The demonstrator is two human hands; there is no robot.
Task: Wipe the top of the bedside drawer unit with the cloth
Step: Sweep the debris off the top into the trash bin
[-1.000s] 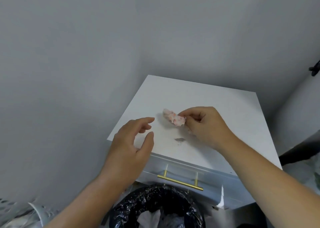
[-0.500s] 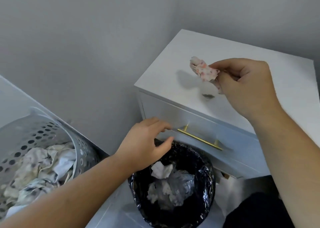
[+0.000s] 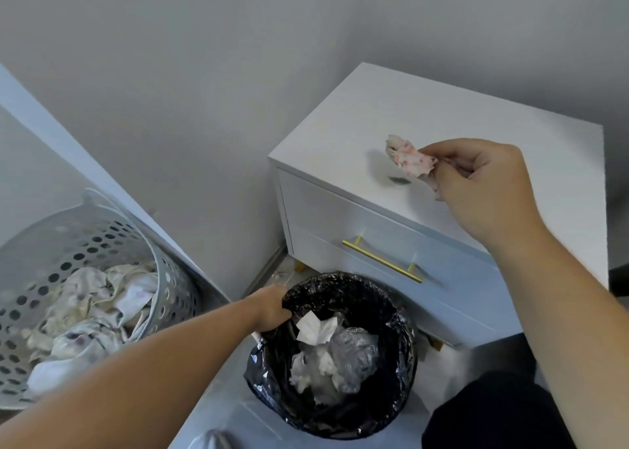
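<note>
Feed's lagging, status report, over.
Right hand pinching cloth above drawer unit. Left hand gripping bin liner rim. Dark smudge unwiped.

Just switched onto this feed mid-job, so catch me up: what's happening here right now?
A person is at the white bedside drawer unit. The right hand pinches a crumpled pink-spotted cloth just above the top, near a small dark smudge. The left hand grips the rim of the black-lined bin on the floor in front of the unit. A perforated basket of crumpled fabric sits to the left.
</note>
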